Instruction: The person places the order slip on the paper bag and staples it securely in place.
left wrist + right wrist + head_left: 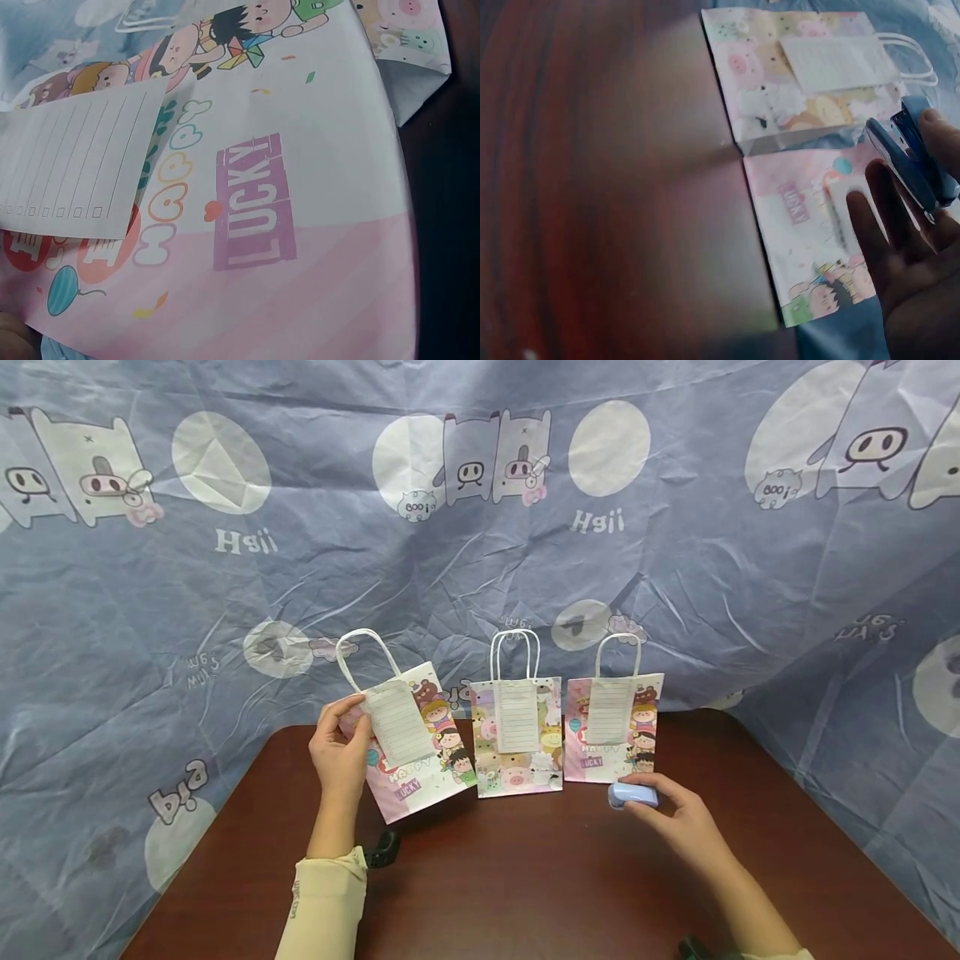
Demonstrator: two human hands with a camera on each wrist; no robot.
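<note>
In the head view my left hand (341,750) pinches the upper left edge of a paper gift bag (442,781), which tilts to the left. A lined paper slip (401,724) lies over that bag's front near its top edge; the left wrist view shows the slip's rows of lines and small boxes close up. My right hand (682,818) grips a small light-blue stapler (634,794) in front of the right-hand bag (611,766). Seen from the right wrist, the stapler (904,161) sits between thumb and fingers with its arms spread apart.
An animal-print gift bag (517,777) stands in the middle with its own lined slip (517,718). Another slip (609,714) covers part of the right bag. All stand on a dark brown table (510,893), with a blue-grey printed cloth (480,577) hanging behind.
</note>
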